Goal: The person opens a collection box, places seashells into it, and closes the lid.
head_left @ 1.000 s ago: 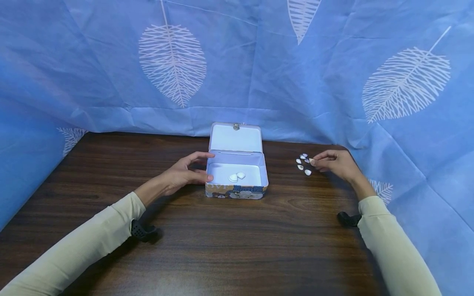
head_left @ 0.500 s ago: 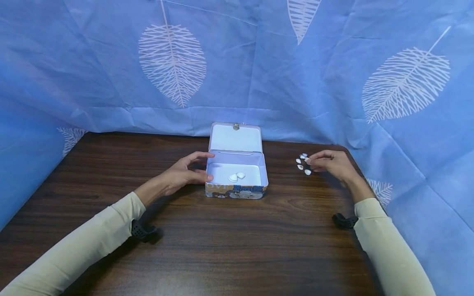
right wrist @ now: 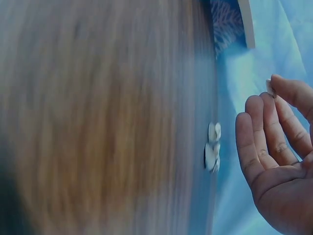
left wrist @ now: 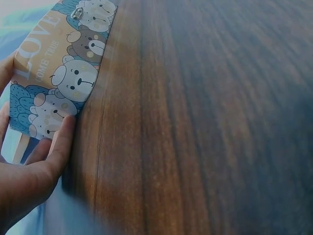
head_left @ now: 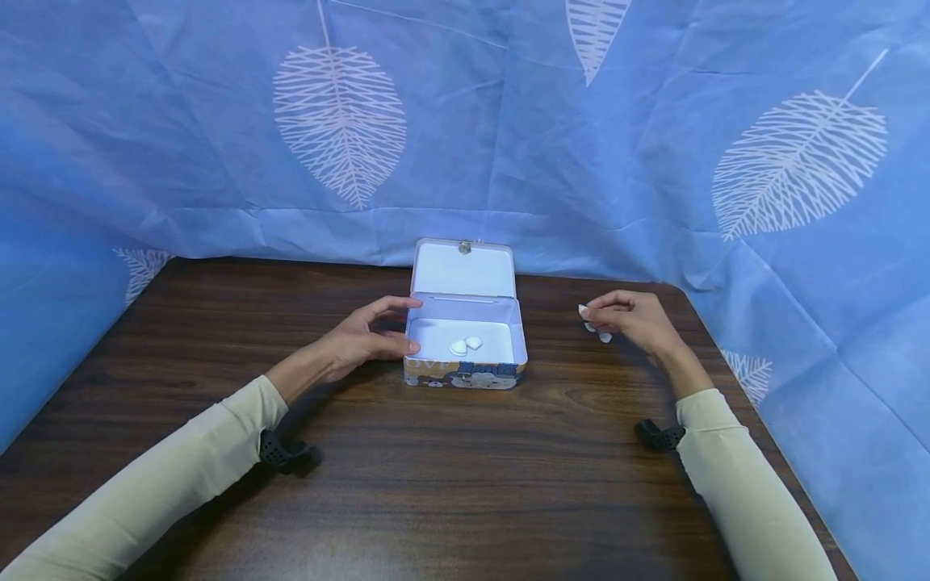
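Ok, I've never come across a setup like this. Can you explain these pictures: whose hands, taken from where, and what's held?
There is no machine here, just a person's bare left hand and right hand. The wide picture comes from a camera worn on the head, looking forward and down at the table. The other two come from cameras on the wrists, each looking at its own hand.

On the table stands an open box with bears printed on it and some white shells inside. The left hand touches its left side. The right hand pinches one shell near a few loose shells, which it partly hides from the head camera.
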`<state>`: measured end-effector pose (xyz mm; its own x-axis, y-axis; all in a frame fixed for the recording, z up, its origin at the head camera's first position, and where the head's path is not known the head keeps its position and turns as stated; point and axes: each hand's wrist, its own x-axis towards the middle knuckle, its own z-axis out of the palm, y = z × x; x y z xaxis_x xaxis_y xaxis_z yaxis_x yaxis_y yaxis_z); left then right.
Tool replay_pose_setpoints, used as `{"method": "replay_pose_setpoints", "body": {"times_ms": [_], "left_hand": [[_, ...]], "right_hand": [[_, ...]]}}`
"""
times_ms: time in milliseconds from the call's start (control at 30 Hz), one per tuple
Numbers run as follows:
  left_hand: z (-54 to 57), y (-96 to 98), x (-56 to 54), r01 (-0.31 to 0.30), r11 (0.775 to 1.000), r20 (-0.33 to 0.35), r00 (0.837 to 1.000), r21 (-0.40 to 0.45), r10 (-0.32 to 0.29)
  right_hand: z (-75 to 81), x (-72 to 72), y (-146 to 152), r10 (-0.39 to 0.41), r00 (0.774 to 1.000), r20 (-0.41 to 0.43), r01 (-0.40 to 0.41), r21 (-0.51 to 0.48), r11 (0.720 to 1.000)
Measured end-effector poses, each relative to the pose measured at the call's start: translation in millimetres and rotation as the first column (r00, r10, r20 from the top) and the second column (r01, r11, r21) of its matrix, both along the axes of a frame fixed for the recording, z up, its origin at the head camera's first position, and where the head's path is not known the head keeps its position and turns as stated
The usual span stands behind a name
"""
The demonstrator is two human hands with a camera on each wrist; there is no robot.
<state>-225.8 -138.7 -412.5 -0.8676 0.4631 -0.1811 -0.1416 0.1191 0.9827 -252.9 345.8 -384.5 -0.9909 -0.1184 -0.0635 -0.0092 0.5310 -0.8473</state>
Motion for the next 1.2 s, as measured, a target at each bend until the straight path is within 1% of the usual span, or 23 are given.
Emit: {"method": "replay_pose_setpoints", "body": {"times_ms": [100,233,467,700,1000,1200], "left_hand": [[-0.6,0.1,0.3,0.004,1.0,0.0,1.0,0.0,-0.004],[-0.6,0.1,-0.4,0.002,1.0,0.009,1.0,0.002,-0.002],[1.9,-1.1,0.4,0.01,1.0,0.001,1.0,0.0,-0.01],[0.3,-0.9,-2.0,0.017,1.0,-0.002,1.0,-0.012,-0.017],[0.1,-0.9,-1.5,0.02,1.0,-0.001,1.0,-0.004,-0.02],[1.4,-1.0,-0.8,0.022,1.0,0.001,1.0,-0.001,-0.022]], "right_hand": [[2.6,2.1,-8.7,0.01,1.0,-0.002,-0.01,0.002,1.0],[6.5,3.6,-21.4,0.027,1.0,-0.015,-0.028,-0.019,0.999],[10.4,5.4,-44.4,0.057,0.997,-0.049,-0.057,0.001,0.998],[12.1,6.2,-65.1,0.082,0.995,-0.061,-0.086,-0.063,0.994],[25.7,7.5,-87.5,0.103,0.992,-0.078,-0.107,-0.044,0.993],[34.4,7.0,-100.7,0.12,0.988,-0.099,-0.127,-0.065,0.99]]}}
